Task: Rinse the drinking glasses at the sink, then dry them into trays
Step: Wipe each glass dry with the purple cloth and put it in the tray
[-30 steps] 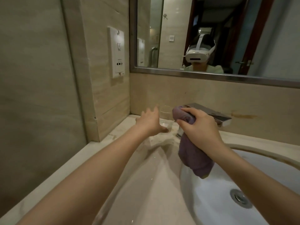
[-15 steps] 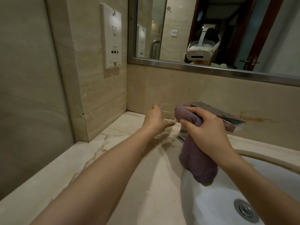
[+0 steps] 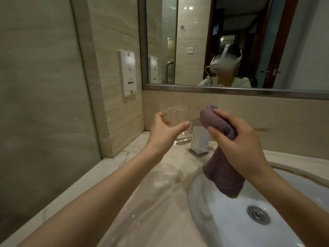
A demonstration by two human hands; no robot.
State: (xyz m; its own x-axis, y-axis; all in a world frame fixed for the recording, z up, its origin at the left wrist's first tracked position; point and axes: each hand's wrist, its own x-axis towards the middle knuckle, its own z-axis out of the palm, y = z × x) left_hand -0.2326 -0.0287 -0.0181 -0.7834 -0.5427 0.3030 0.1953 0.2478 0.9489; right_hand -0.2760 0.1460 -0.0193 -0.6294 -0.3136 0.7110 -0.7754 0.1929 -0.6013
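- We hold the drinking glass [image 3: 179,125] in our left hand [image 3: 164,131], thumb on the near side and fingers curled round the far side, with the glass tilted so its rim points up and to the left.
- The glass hangs above the desk [image 3: 142,202], just left of the faucet [image 3: 200,141]; we think its base is clear of the marble, though the transparent wall makes that hard to judge.
- Our right hand [image 3: 238,139] grips a purple towel [image 3: 222,175], fingers wrapped round its bunched upper end (the top of the roll sits just right of the glass, close but apart from it).
- The lower end of the towel hangs down over the left rim of the white sink [image 3: 204,216], and the metal drain [image 3: 258,214] lies below and to the right of it.
- The desk to the left of the sink shows wet patches and droplets.
- Behind the faucet a mirror [image 3: 267,41] spans the wall, reflecting a person in a white headset.
- A white wall socket [image 3: 127,73] sits on the tiled corner to the left of the mirror.
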